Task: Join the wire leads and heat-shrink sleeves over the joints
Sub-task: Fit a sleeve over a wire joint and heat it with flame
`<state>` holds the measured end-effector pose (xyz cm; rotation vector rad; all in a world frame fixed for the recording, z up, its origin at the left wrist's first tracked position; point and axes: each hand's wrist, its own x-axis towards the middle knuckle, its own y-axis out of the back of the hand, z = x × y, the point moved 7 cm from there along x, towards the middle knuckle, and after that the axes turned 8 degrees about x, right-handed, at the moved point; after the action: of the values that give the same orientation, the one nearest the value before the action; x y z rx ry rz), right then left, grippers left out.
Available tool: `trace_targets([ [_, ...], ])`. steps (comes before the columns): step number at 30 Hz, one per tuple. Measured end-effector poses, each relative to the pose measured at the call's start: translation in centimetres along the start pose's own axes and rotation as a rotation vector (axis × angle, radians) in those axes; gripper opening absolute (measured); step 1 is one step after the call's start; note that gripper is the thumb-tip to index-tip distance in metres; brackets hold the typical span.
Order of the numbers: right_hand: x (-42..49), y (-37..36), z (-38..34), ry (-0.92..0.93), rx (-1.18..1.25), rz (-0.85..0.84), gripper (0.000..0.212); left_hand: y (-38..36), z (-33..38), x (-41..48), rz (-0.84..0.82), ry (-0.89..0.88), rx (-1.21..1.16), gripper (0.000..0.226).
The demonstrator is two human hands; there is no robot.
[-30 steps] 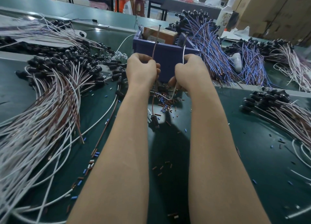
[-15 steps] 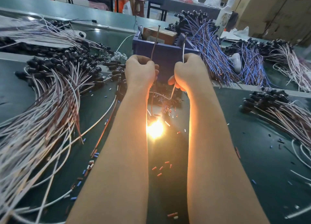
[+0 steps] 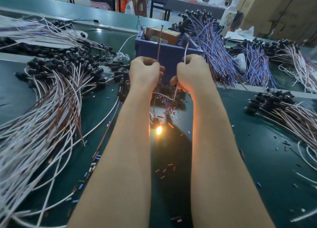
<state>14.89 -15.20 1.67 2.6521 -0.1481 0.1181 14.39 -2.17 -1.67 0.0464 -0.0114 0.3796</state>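
A thin brown wire (image 3: 159,44) stands nearly upright out of the left hand (image 3: 145,71), which grips it. Below the fist it hangs to a small black part (image 3: 155,121) just above a bright orange flame (image 3: 159,130). A white wire (image 3: 186,47) rises likewise from the gripping right hand (image 3: 190,73) and curves beneath it toward the brown one. Short red and blue sleeves (image 3: 165,170) lie scattered on the green mat (image 3: 257,142), thickest under the hands.

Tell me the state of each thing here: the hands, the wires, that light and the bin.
left hand: gripping the brown wire, which stands upright.
right hand: gripping the white wire, also upright.
light below the hands: lit, glowing orange.
blue bin: open-topped, a cardboard box inside.
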Motion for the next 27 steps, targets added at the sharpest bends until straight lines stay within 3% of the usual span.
trace_targets([
  [3, -0.2, -0.1, 0.0, 0.012, 0.046, -0.01, 0.019, -1.0, 0.3, -0.3, -0.136, -0.027, 0.041, 0.018],
  [7, -0.2, -0.1, -0.7, 0.087, 0.056, -0.001, 0.029, -2.0, 1.7, -1.2, -0.311, -0.113, 0.122, 0.017],
  [11, -0.6, 0.9, -1.3, 0.172, 0.044, 0.088, 0.019, -1.9, 2.4, -1.3, -0.305, -0.168, 0.302, 0.012],
  [13, -0.6, 1.9, -1.4, 0.198, 0.086, 0.167, 0.023, -1.4, 2.2, -1.0, -0.247, -0.15, 0.488, 0.027],
  [17, -0.6, 3.4, -1.1, 0.177, 0.409, 0.273, 0.022, -0.6, 0.6, -0.9, -0.295, -0.019, 0.876, 0.054],
  [27, -1.2, 4.9, -0.7, 0.143, 1.258, 0.379, 0.023, -1.0, -1.1, -1.2, -0.399, 0.046, 1.063, 0.028],
])
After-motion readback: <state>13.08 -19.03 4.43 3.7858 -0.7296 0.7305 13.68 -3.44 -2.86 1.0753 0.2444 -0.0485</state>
